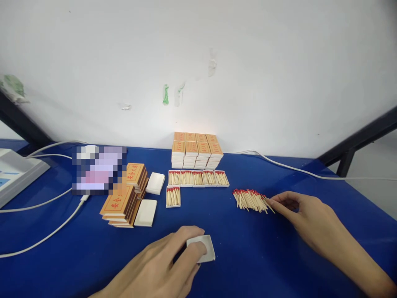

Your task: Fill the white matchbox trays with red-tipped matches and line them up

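Note:
In my left hand (167, 260) is a small white matchbox tray (208, 245), gripped between thumb and fingers over the front of the table. The part of the tray that shows holds no matches. My right hand (297, 211) reaches to the right end of a loose pile of red-tipped matches (251, 200). Its thumb and index finger come together at the pile's edge, and whether a match is between them is hard to see. Beyond the hands, several trays filled with matches (198, 179) stand in a row, with one more filled tray (173, 197) in front.
Stacked matchboxes (197, 150) stand against the wall. Orange box sleeves (119, 203) are piled at left, beside white trays (145, 212) lying face down. A blurred phone-like object (101, 169), white cables (58, 231) and a white device (21, 171) occupy the left side of the blue table (235, 265).

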Action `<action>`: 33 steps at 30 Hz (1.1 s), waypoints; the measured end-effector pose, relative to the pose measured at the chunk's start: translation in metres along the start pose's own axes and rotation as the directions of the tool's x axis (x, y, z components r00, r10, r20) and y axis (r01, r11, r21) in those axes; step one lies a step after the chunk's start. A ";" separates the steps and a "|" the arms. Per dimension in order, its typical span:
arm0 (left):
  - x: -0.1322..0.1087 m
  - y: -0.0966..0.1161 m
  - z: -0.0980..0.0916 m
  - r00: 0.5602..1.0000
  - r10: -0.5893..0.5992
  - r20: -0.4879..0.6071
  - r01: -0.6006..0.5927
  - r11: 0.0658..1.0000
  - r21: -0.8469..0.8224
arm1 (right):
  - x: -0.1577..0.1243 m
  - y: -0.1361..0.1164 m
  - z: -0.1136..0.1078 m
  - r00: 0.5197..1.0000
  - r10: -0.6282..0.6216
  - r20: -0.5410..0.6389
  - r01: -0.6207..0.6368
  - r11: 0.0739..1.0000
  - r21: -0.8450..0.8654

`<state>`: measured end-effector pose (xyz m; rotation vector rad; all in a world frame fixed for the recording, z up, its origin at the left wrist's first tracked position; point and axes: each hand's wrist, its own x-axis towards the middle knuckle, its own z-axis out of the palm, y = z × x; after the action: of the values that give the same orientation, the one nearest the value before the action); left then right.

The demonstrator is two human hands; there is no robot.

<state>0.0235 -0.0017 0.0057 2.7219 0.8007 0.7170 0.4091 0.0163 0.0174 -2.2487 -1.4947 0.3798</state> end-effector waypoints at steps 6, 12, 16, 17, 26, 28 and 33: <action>0.013 0.005 -0.001 0.996 -0.064 0.065 0.069 0.994 -0.089 | 0.009 0.003 -0.003 0.998 -0.052 -0.046 0.051 0.998 -0.026; 0.024 0.007 0.011 0.996 -0.063 0.057 0.070 0.989 -0.129 | 0.008 0.002 0.000 0.997 -0.077 -0.022 0.076 0.996 -0.040; 0.021 0.006 0.013 0.998 -0.056 0.031 0.060 0.987 -0.148 | 0.009 0.002 -0.002 0.994 -0.105 0.019 0.105 0.994 -0.038; 0.019 0.005 0.013 0.998 -0.053 0.013 0.055 0.988 -0.147 | 0.009 0.000 -0.003 0.994 -0.105 0.028 0.106 0.994 -0.039; 0.014 0.002 0.020 0.996 0.006 -0.084 -0.009 0.999 -0.039 | 0.016 -0.015 -0.009 0.986 -0.156 0.051 0.158 0.986 -0.057; 0.015 0.002 0.018 0.997 0.013 -0.075 -0.014 1.000 -0.021 | 0.020 -0.021 -0.010 0.983 -0.183 -0.011 0.182 0.980 -0.084; 0.012 0.001 0.018 0.999 -0.005 -0.042 0.007 0.999 0.032 | 0.013 -0.056 0.005 0.936 -0.347 -0.055 0.342 0.936 -0.077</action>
<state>0.0419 0.0024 -0.0050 2.7398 0.8362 0.7687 0.3667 0.0481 0.0402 -1.9688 -1.8449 0.1464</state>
